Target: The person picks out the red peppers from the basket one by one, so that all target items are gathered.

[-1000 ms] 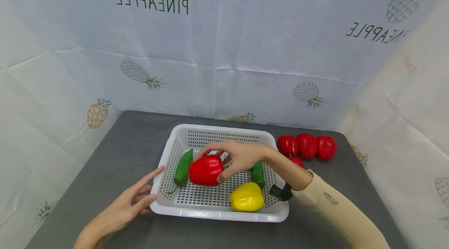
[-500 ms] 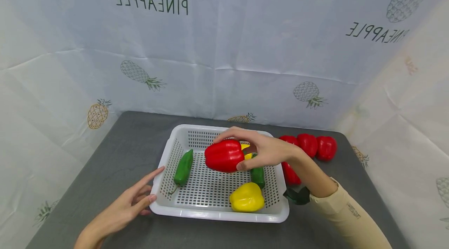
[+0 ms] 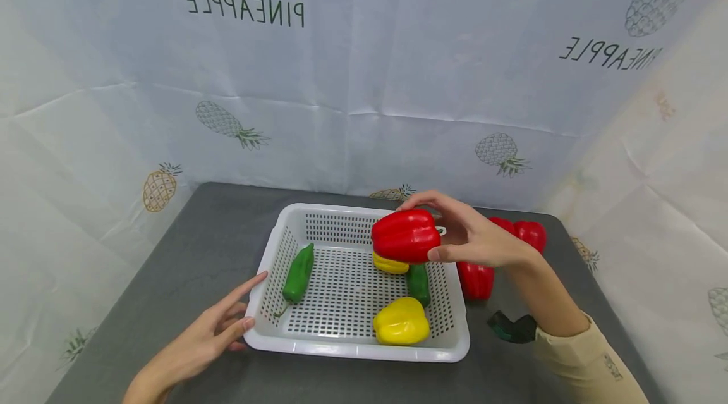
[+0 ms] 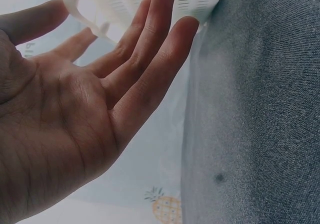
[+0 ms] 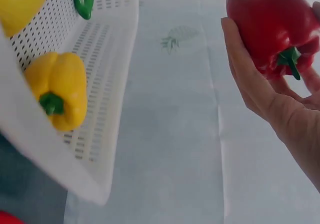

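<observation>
My right hand (image 3: 474, 241) grips a red bell pepper (image 3: 405, 236) by its stem end, raised over the back right part of a white plastic basket (image 3: 352, 351). The right wrist view shows the green stem (image 5: 290, 59) facing the palm. At the basket's left rim my left hand (image 3: 199, 336) rests its fingertips and thumb, fingers loosely extended. Inside the basket, a long green pepper (image 3: 298, 274) lies at the left. A yellow bell pepper (image 3: 401, 322) sits front right, near a second green pepper (image 3: 418, 285). Another yellow bell pepper (image 3: 390, 264) is partly hidden beneath the raised red one.
On the dark grey table (image 3: 216, 233), to the basket's right, lie more red bell peppers (image 3: 476, 281), partly covered by my right hand and forearm. A pineapple-print curtain (image 3: 341, 75) hangs behind the table and along both sides.
My right hand has lifted the red bell pepper from low inside the basket and carried it up, back and to the right. The left hand stays at the rim.
</observation>
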Demonstrator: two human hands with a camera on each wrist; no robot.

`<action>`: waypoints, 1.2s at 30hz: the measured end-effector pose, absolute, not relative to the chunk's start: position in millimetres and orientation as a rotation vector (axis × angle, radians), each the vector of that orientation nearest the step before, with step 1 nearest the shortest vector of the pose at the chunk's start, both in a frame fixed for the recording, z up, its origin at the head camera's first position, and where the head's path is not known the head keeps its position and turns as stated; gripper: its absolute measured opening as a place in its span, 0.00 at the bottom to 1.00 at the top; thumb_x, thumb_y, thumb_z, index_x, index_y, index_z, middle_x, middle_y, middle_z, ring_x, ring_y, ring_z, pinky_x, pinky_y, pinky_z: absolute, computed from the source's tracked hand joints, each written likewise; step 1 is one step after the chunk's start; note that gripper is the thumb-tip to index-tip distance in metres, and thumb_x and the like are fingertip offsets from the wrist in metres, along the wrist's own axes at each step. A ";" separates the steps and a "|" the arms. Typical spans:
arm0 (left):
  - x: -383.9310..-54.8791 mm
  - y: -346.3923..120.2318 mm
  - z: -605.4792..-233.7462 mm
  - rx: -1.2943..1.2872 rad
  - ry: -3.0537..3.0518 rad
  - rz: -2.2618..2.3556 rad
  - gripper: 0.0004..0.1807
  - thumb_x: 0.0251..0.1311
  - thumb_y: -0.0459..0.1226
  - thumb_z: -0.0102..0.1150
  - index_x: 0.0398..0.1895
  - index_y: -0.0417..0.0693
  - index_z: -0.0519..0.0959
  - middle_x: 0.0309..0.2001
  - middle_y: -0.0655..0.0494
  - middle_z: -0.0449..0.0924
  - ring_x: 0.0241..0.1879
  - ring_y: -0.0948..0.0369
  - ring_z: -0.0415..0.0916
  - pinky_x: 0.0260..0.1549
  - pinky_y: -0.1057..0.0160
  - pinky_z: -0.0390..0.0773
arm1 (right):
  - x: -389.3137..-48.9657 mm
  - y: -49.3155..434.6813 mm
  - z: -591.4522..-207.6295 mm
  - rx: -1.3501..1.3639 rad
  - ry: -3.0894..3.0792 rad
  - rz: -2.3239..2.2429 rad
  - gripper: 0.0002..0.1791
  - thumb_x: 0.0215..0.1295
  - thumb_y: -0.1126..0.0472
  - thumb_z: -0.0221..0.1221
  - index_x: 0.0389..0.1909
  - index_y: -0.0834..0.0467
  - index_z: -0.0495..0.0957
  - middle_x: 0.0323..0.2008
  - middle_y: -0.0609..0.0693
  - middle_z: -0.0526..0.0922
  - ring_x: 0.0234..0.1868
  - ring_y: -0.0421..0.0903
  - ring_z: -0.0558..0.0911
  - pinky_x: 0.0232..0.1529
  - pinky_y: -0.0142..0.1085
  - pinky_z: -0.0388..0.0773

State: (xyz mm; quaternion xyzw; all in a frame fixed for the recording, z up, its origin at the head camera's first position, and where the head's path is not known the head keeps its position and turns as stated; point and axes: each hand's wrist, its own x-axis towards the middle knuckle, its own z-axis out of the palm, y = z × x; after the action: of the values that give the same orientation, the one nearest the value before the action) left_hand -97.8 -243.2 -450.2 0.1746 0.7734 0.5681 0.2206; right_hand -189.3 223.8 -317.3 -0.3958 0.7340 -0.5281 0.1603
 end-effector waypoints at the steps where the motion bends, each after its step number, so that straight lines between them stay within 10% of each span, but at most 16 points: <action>1: -97.9 -243.3 -450.4 0.487 2.134 1.573 0.41 0.85 0.38 0.50 0.91 0.56 0.41 0.66 0.28 0.78 0.55 0.73 0.83 0.45 0.58 0.87 | -188.8 229.1 -317.6 -1.126 2.109 -1.525 0.40 0.61 0.67 0.70 0.74 0.59 0.66 0.69 0.48 0.75 0.66 0.50 0.81 0.54 0.46 0.90; 36: -97.4 -242.1 -448.7 0.471 2.135 1.556 0.41 0.85 0.40 0.50 0.91 0.57 0.41 0.70 0.27 0.76 0.56 0.73 0.83 0.45 0.57 0.87 | -159.5 294.4 -343.6 -0.859 2.066 -1.866 0.39 0.72 0.76 0.50 0.82 0.49 0.61 0.72 0.45 0.74 0.66 0.44 0.82 0.55 0.41 0.90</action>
State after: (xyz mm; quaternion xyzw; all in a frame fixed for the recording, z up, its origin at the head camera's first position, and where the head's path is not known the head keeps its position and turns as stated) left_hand -97.4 -242.1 -448.7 0.1710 0.7748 0.5646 0.2272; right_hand -159.5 294.4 -343.6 -0.2929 0.7046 -0.6362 0.1137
